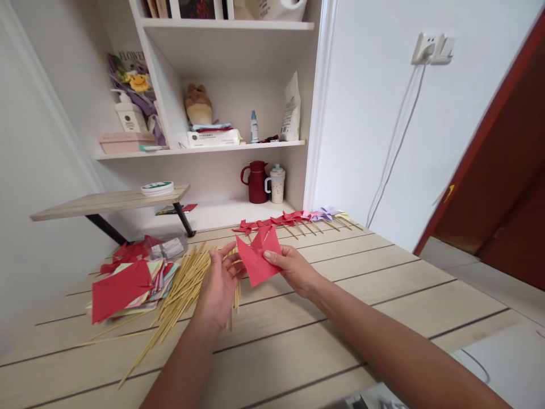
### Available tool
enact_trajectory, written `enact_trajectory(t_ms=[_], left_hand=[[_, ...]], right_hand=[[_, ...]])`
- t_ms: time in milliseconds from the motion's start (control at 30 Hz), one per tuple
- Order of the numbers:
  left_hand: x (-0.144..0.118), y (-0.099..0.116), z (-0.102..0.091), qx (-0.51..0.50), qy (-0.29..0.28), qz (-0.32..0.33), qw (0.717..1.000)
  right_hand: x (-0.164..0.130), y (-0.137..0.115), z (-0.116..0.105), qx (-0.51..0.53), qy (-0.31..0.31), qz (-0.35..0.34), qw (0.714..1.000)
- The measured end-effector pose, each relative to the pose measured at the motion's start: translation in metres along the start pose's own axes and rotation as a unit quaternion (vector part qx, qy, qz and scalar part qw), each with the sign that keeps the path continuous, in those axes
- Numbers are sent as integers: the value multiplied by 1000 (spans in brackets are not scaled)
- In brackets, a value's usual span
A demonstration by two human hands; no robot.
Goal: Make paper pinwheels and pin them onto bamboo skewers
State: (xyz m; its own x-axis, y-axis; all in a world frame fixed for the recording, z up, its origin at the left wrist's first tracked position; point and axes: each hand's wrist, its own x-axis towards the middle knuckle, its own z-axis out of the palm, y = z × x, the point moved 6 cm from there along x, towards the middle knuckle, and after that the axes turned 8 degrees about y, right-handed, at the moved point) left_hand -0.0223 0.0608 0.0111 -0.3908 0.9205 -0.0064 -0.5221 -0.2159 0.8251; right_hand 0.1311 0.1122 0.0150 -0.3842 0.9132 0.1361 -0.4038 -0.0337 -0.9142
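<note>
A red paper square [258, 266], partly folded with raised points along its top, is held above the table. My right hand [293, 270] pinches its right side, thumb on the front and the other fingers behind. Beside the paper's left edge is my left hand [219, 287], fingers apart and thumb raised; whether a fingertip touches the paper I cannot tell. Beneath and left of that hand lies a loose heap of thin wooden sticks [181, 292]. Farther left, a stack of coloured paper sheets [121, 289] has a red sheet on top.
Finished-looking paper pinwheels on sticks [293, 218] line the table's back edge. A clear plastic packet [168, 247] lies behind the paper stack. A small raised wooden shelf [110, 201] stands at the back left. In the cabinet are a dark red jug [258, 182] and a cup [277, 184].
</note>
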Motion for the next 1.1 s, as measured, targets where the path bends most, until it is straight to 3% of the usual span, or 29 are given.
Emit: enact_trajectory(t_ms=[167, 233, 367, 467, 633, 1100], left_hand=[[-4, 2, 5, -9, -9, 0, 1000], [-2, 4, 0, 9, 16, 14, 1000], [5, 8, -17, 83, 85, 36, 992], [6, 1, -15, 118, 19, -26, 992], [-1, -8, -2, 173, -80, -79, 979], [-1, -13, -6, 266, -99, -86, 955]], right_hand=[[2, -1, -3, -26, 23, -1, 999], [2, 0, -6, -50, 16, 15, 999], [-2, 6, -5, -134, -90, 80, 984], [-5, 7, -7, -181, -128, 94, 971], [-3, 6, -11, -217, -117, 103, 964], [3, 4, -15, -193, -58, 95, 975]])
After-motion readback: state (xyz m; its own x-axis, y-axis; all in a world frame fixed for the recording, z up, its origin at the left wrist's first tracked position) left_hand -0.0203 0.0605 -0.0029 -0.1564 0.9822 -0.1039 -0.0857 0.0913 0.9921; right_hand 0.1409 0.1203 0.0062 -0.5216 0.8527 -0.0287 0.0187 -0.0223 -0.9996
